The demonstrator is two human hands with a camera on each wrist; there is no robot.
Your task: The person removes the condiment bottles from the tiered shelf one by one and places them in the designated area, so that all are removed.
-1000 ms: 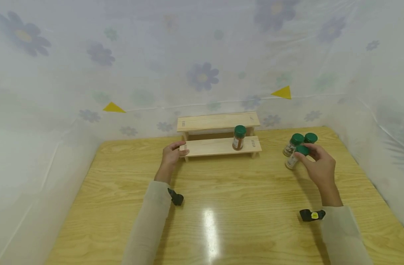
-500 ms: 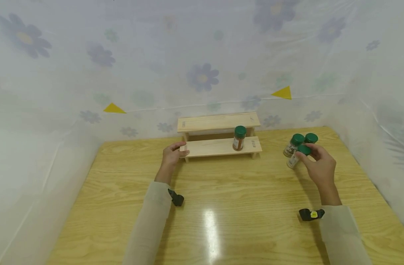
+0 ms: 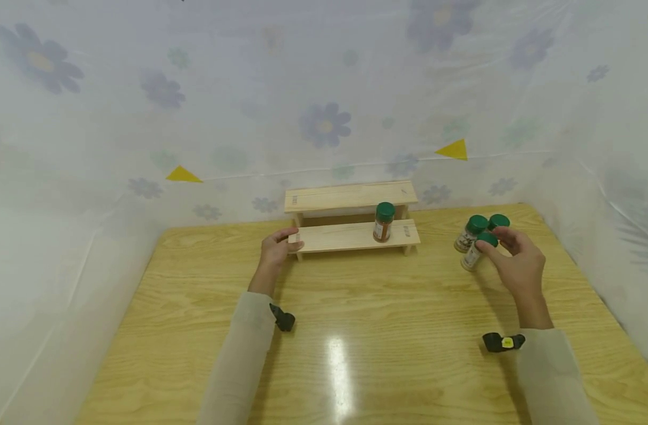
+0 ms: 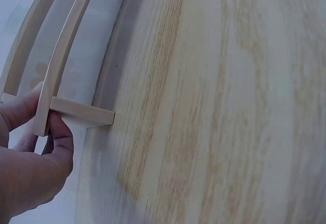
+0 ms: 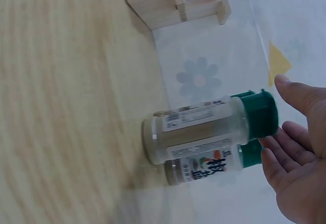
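A two-tier wooden rack [image 3: 350, 196] stands at the table's back, with one green-lidded spice jar [image 3: 383, 222] on its lower shelf. My left hand [image 3: 281, 242] pinches the left end of that lower shelf [image 4: 76, 113], thumb in front and fingers behind [image 4: 45, 109]. Three green-lidded jars [image 3: 475, 233] stand close together at the right. My right hand [image 3: 496, 243] is beside the nearest jar [image 5: 204, 130], fingers spread and straight by its lid [image 5: 261, 113], holding nothing [image 5: 288, 119]. A second labelled jar [image 5: 209, 168] stands right behind it.
The wooden table [image 3: 355, 330] is walled on three sides by flowered plastic sheeting [image 3: 324, 124] with yellow triangles [image 3: 453, 149]. Black wrist straps [image 3: 283, 319] sit on both sleeves. A rack leg [image 5: 173, 2] shows in the right wrist view.
My right hand's fingers have come off the nearest jar's lid and spread, shifting slightly right. The left hand and rack have not moved.
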